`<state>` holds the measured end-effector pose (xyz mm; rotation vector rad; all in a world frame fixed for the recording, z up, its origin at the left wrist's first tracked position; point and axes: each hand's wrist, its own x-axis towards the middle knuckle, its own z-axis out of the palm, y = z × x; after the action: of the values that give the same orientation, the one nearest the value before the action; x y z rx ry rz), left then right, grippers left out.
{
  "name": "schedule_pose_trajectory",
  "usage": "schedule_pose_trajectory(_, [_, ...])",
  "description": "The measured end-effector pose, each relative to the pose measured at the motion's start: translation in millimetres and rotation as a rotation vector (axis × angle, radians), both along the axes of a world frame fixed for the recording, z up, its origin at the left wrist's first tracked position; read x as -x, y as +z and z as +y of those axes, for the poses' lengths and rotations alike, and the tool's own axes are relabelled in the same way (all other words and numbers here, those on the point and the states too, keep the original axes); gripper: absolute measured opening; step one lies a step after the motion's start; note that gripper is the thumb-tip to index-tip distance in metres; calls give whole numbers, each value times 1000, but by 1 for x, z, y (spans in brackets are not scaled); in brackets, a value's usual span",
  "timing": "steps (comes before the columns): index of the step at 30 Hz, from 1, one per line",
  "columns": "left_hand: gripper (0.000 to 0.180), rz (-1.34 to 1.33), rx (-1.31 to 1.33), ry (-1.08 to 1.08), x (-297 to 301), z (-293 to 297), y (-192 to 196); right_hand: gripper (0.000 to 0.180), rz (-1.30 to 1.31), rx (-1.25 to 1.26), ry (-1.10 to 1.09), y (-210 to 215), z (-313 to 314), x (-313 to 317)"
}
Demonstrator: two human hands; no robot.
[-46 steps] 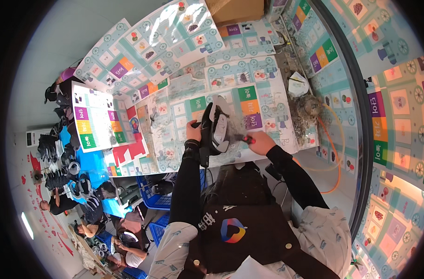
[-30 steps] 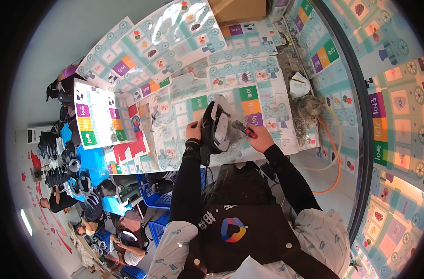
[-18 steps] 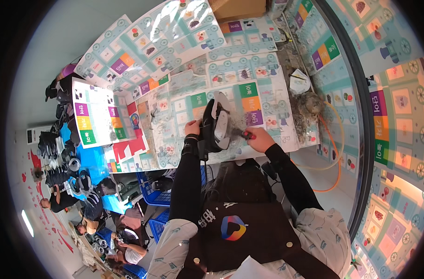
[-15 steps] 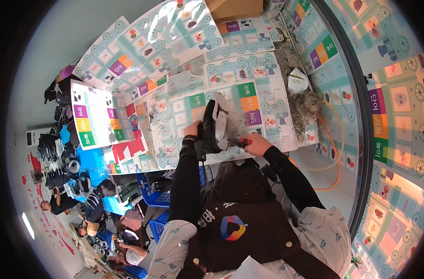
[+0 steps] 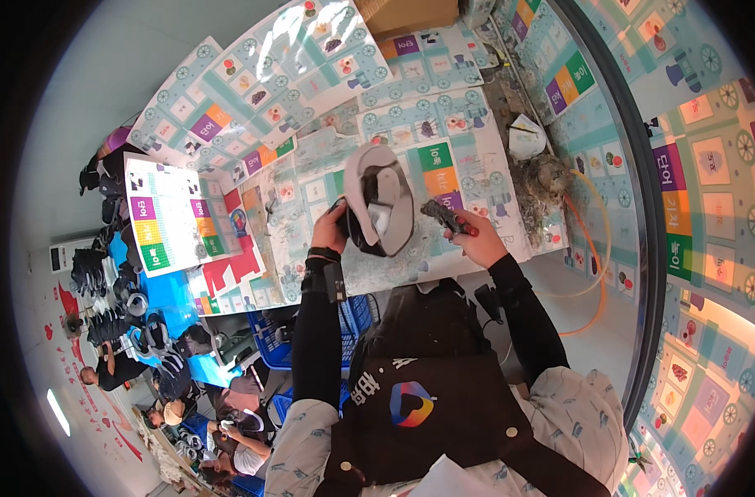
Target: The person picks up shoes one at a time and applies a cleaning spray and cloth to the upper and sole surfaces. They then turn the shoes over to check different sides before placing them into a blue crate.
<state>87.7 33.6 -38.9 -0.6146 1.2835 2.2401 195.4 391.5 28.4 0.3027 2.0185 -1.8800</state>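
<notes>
Above the front part of the table, my left hand (image 5: 329,229) is closed on the near left side of a grey and black shoe (image 5: 401,211). The shoe is tilted so that its opening faces me, and something whitish shows inside it. To the right, my right hand (image 5: 483,243) is closed round red-handled pliers (image 5: 440,214). Their dark head looks crusted and points left toward the shoe, with a gap between them. The fingers of my left hand behind the shoe are hidden.
Printed sheets (image 5: 477,190) cover the stained worktable. A white cup-like container (image 5: 527,137) and a crusted lump (image 5: 548,176) stand at the right, beside an orange hose (image 5: 597,290). Blue crates (image 5: 275,344) sit below the left edge. Several people and shoes are farther left.
My left hand has turned the shoe so its opening now faces me, moving slightly left. My right hand has drawn the pliers away from the shoe, up and to the right.
</notes>
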Motion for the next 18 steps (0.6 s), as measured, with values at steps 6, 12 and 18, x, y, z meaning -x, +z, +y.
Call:
schedule_pose_trajectory(6, [34,45,197,-29,4,-10,-28,32,246,-335,233,-15,-26,8])
schedule_pose_trajectory(12, [45,25,200,-29,2,-15,-36,27,351,-455,193,-19,-33,15])
schedule_pose_trajectory(18, [38,-29,441,-43,0,-24,-22,27,377,-487,329,-24,-35,22])
